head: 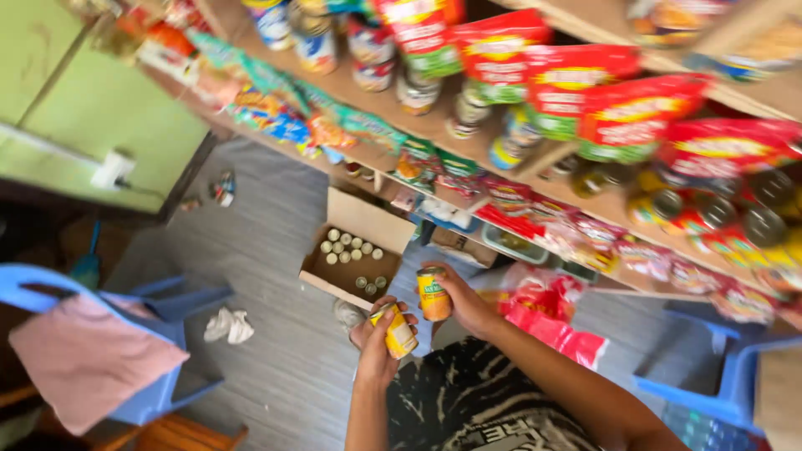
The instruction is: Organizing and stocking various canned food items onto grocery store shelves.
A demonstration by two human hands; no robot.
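My left hand [374,338] grips a yellow tin can [395,331], tilted, low in the middle of the head view. Just right of it, my right hand [468,302] holds a second can [433,294] with an orange and green label, upright. Both cans are close together above the floor. Below and beyond them an open cardboard box [351,219] on the grey floor holds several more cans seen from the top.
Wooden shelves [351,88] run across the top and right, packed with tins, jars and red and green packets. A blue plastic chair [171,321] with a pink cloth stands at left, another blue chair [727,380] at right. Red bags [551,321] and a crumpled white cloth [228,325] lie on the floor.
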